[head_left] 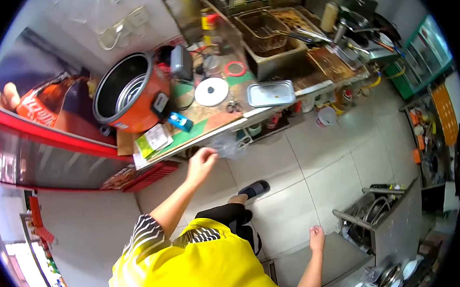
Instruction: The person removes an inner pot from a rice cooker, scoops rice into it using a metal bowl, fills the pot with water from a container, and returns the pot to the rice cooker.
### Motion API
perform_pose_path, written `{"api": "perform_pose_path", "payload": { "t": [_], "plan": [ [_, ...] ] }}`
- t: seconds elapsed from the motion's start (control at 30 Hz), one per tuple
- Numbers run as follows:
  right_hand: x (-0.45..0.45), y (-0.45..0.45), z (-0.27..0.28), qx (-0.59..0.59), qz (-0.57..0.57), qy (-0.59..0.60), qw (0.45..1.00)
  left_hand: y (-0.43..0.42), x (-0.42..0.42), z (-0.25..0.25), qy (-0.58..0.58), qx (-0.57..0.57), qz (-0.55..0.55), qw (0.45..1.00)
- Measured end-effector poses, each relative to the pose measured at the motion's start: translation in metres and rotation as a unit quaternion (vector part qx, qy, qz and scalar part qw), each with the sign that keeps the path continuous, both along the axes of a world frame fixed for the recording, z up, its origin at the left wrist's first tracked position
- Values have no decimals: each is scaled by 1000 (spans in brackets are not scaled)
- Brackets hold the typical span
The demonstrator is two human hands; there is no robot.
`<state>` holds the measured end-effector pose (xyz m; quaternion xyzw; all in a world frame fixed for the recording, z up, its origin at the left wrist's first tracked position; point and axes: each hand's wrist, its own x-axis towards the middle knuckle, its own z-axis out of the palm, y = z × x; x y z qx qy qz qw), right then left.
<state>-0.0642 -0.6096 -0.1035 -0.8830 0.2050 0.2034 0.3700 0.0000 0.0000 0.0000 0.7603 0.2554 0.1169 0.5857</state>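
"What's closest to us?"

"The bright yellow apron (208, 262), worn over a black-and-white striped sleeve (146, 232). Beyond it, the left hand (202, 165) reaches toward the counter with green-and-tan top (202, 125)."

"Is it holding anything?"

"Yes, it looks pinched onto a clear, crinkled, thin plastic bag (229, 146). The bag hangs just past the fingertips, beside the counter's front edge and over the pale grey floor tiles (283, 172). It's blurred, so I can't tell which part is gripped, or whether it's really a loose sheet."

"And the right hand (316, 237)?"

"Out to the side, well apart from the bag, fingers curled in. I can't tell whether it's closed on something small."

"How would that plastic handle?"

"Next to no weight, I'd judge: limp, a bit slippery, apt to cling or drift. Take it by the rim between thumb and forefinger, with a second pinch opposite to spread it. It could tear if it snags on the counter edge or the dark-handled metal scissors (234, 107) lying near the edge."
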Motion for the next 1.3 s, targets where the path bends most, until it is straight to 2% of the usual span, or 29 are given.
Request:
{"api": "perform_pose_path", "payload": {
  "t": [0.03,0.07,0.1,0.13,0.17,0.2,0.23,0.27,0.3,0.37,0.43,0.47,0.5,0.57,0.6,0.63,0.7,0.77,0.8,0.9,0.97,1.03,1.13,1.23,1.3],
  "plan": [
    [18,8,1,8,28,-9,1000,-1,-5,0,-1,1,12,1000],
    [38,25,8,16,55,-18,998,16,-19,0,-14,11,79,997],
    [13,110,25,30,93,9,995,90,-70,35,6,-85,152,985],
    [27,152,37,31,132,17,991,132,-87,27,-48,-37,180,982],
    [38,199,44,47,172,8,984,170,-100,39,-55,52,207,975],
    [53,256,63,69,209,-10,975,201,-103,58,-123,38,256,958],
    [62,310,77,134,227,-21,964,234,-109,77,-161,-12,250,955],
    [76,366,106,218,263,-27,939,255,-103,97,-177,4,298,938],
    [85,419,141,250,331,-69,907,277,-102,116,-186,24,346,919],
    [107,508,201,233,457,-133,848,335,-98,139,-146,202,360,899],
    [130,587,221,240,506,-216,800,382,-87,159,-88,225,370,897],
    [151,634,243,284,484,-221,798,422,-86,148,-51,236,372,896],
    [171,694,256,324,464,-216,796,450,-76,162,103,253,360,892],
    [199,755,257,336,388,-156,844,488,-73,145,147,159,345,913],
    [217,783,245,345,359,-142,856,489,-70,149,156,185,356,903],
    [231,805,234,353,328,-126,867,497,-70,146,134,151,368,908],
    [252,835,227,321,276,-111,899,503,-67,147,166,144,344,913],
    [261,845,251,330,230,-28,915,500,-62,154,154,149,345,914],
    [259,848,259,335,226,-53,913,504,-63,154,95,101,337,931],
    [273,855,263,395,251,-53,882,514,-63,164,-52,-33,320,946],
    [267,859,296,402,229,-58,885,510,-60,188,-114,-103,316,936],
    [267,862,316,429,219,-53,875,499,-58,215,-157,-133,325,923],
    [268,861,355,532,232,-9,815,496,-65,244,-202,-173,328,906],
    [265,853,401,524,228,-16,820,478,-70,293,-242,-268,311,879],
    [260,838,421,544,232,-3,807,467,-81,317,-280,-247,320,871]
  ]
}}
